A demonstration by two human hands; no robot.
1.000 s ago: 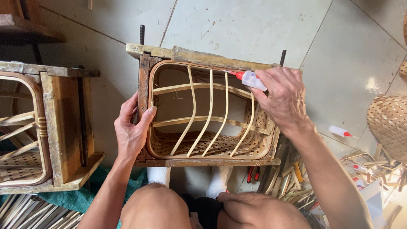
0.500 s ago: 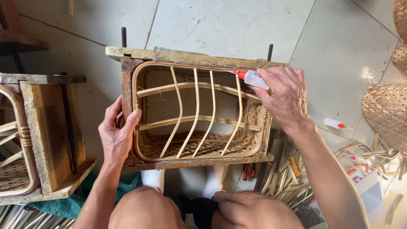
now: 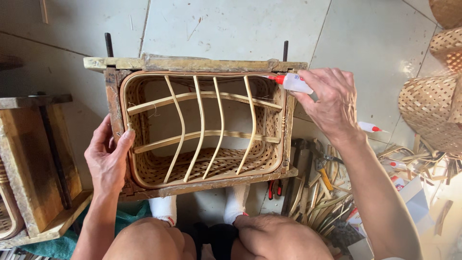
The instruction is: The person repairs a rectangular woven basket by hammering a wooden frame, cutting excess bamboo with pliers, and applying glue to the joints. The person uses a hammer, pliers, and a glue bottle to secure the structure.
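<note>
Rattan basket (image 3: 202,130) in wooden frame (image 3: 192,63) seems light, springy; left hand (image 3: 108,159) clasps frame's left side, right hand (image 3: 332,103) pinches small, likely slippery glue bottle (image 3: 294,83) at far right.

Bright, even daylight, soft shadows under the wooden frame (image 3: 192,65), sharp focus, slight wide-angle stretch at edges

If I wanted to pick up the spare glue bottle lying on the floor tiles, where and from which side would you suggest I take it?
Probably by its white body, from above. The spare glue bottle lies flat on the floor, red tip pointing right, partly hidden behind the right hand. A pinch across its narrow width should suit; the tip is too thin, and bamboo strips crowd the near side.
</note>
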